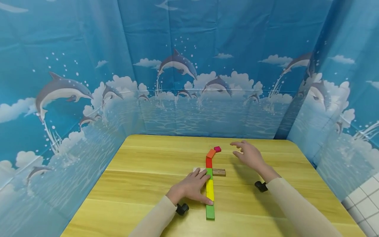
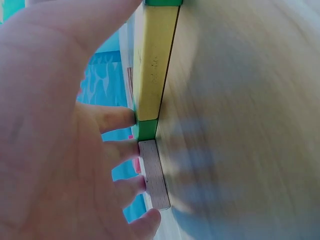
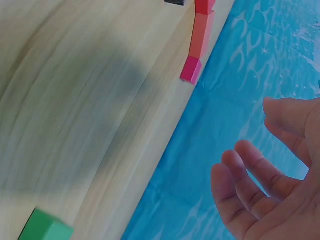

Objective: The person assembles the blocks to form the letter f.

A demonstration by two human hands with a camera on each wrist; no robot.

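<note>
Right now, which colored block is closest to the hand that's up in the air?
The small pink block at the far end of the line. It lies just left of the right hand, apart from its fingers; the orange, red, yellow and green blocks sit farther back.

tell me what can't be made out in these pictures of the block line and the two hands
- Head view: the pale block is mostly covered by the left hand.
- Left wrist view: the table is blurred; the line's far blocks are hidden behind the palm.
- Right wrist view: a dark thing is cut off by the top edge; the right hand is cropped at the corner.
- Head view: the brown block's markings are too small.
</note>
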